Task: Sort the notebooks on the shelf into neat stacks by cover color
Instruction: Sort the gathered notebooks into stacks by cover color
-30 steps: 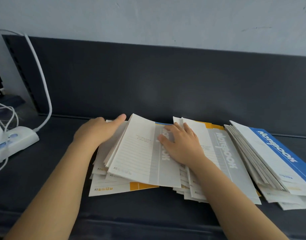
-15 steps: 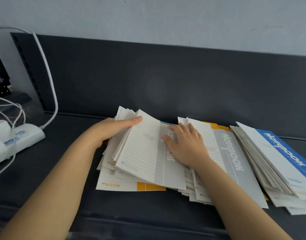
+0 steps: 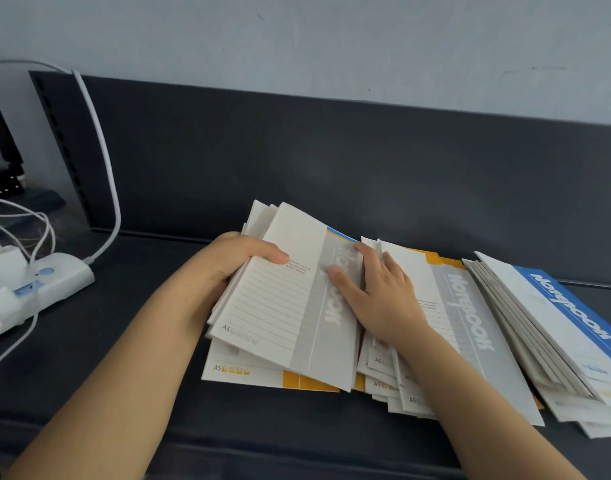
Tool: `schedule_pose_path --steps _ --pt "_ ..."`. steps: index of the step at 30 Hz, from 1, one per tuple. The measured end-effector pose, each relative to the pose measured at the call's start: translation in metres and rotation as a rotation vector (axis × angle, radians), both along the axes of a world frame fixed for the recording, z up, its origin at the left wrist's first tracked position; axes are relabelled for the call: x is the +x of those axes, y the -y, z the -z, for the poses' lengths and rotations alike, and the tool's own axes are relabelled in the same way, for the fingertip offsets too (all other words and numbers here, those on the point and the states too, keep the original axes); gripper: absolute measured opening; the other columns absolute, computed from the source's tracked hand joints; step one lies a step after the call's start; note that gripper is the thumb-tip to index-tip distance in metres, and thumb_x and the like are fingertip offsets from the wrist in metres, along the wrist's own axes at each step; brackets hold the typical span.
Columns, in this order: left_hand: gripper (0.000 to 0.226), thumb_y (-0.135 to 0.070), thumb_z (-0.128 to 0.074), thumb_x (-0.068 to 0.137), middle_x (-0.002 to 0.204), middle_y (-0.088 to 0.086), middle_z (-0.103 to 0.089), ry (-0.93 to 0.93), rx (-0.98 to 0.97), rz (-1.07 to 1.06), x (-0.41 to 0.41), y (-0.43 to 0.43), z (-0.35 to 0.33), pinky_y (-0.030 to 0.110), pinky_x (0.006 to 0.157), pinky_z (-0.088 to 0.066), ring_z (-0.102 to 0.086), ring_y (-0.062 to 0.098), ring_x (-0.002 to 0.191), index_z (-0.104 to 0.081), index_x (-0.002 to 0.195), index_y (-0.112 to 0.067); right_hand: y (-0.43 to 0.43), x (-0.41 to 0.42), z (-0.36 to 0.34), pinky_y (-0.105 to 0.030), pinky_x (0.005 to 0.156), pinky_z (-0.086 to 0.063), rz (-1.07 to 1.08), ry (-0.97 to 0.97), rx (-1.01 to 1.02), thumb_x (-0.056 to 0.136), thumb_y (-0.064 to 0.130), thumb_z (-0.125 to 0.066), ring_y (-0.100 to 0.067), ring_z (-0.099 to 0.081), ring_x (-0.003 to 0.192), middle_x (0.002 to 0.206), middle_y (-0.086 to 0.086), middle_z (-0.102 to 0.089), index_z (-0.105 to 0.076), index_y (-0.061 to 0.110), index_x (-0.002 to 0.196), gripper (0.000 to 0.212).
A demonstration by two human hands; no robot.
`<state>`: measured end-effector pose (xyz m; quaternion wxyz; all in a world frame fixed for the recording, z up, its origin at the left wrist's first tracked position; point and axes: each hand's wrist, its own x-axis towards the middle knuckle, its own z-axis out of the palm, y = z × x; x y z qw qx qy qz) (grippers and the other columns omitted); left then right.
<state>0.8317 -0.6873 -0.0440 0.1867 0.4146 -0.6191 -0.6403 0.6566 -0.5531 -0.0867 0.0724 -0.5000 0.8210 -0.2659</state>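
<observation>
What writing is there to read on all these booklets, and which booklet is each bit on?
"Notebook": grey band of the held grey notebook, gripped by the left hand, partly covered by the right hand.
"Notebook": middle grey notebook.
"Notebook": blue notebook.
"A5": lower corners of the held grey notebook, the orange notebook and several beneath.
Small print on the covers: too small to read.
</observation>
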Motion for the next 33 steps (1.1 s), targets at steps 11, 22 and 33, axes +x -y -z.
schedule_pose_path --steps 11,22,33 --pt "0.069 -0.006 -0.079 0.046 0.095 0.011 -0.074 -0.464 -0.148 -0.004 0.027 0.006 -0.009 0.039 0.060 -0.057 -0.073 0.032 0.085 -0.063 0.112 -0.017 0.007 0.014 -0.025 -0.050 0.117 -0.013 -0.122 0.443 -0.245 0.066 0.083 -0.051 -0.005 -0.047 0.123 0.128 0.018 -0.056 -0.031 0.039 0.132 0.083" --pt "0.060 -0.011 -0.072 0.056 0.101 0.004 -0.072 -0.781 -0.396 0.196 0.018 -0.002 -0.007 0.033 0.074 -0.057 -0.068 0.024 0.100 -0.060 0.114 -0.010 0.013 0.026 -0.058 -0.025 0.075 -0.057 -0.253 0.594 -0.824 0.058 0.014 -0.089 -0.003 -0.064 0.101 0.109 0.014 -0.063 -0.039 0.025 0.121 0.081" --pt "0.065 -0.049 -0.092 0.048 0.109 -0.005 -0.072 -0.649 -0.462 0.359 0.016 -0.009 -0.009 0.028 0.081 -0.055 -0.066 0.017 0.108 -0.071 0.109 -0.041 0.009 0.035 -0.039 -0.021 0.076 -0.055 -0.271 0.701 -0.822 0.062 0.016 -0.086 -0.004 -0.063 0.104 0.114 0.013 -0.062 -0.035 0.026 0.129 0.085"
